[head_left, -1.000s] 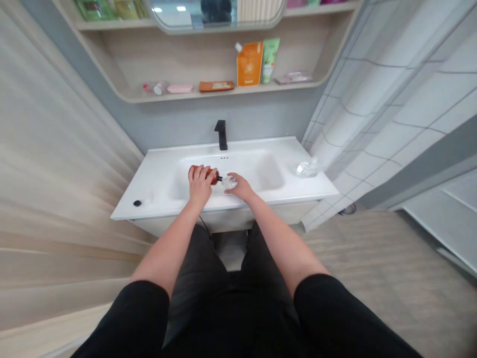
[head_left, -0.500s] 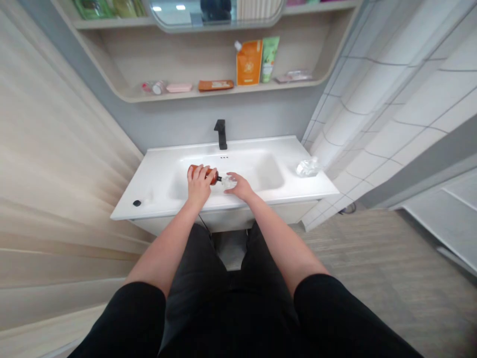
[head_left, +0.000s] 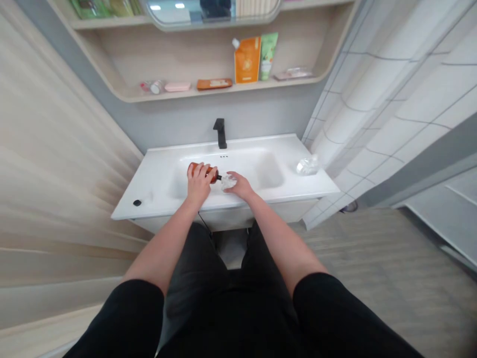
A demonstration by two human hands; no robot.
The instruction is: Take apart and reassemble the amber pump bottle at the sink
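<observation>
My left hand (head_left: 199, 184) is wrapped round an amber bottle (head_left: 194, 168), which is tipped on its side over the white sink (head_left: 257, 166). The bottle's black neck (head_left: 219, 177) points right, at the mouth of a small clear container (head_left: 228, 183). My right hand (head_left: 240, 186) holds that container between thumb and fingers. Whether any liquid passes between the two is too small to tell. A small black cap (head_left: 137, 203) lies on the counter at the left.
Behind the sink stands a black faucet (head_left: 221, 133). A crumpled clear plastic item (head_left: 307, 165) rests on the counter's right side. Above, a shelf (head_left: 167, 95) carries an orange pouch (head_left: 247, 60), a green tube (head_left: 268, 55) and small packs.
Both hands keep almost the same place and the same hold. The view has shifted very slightly.
</observation>
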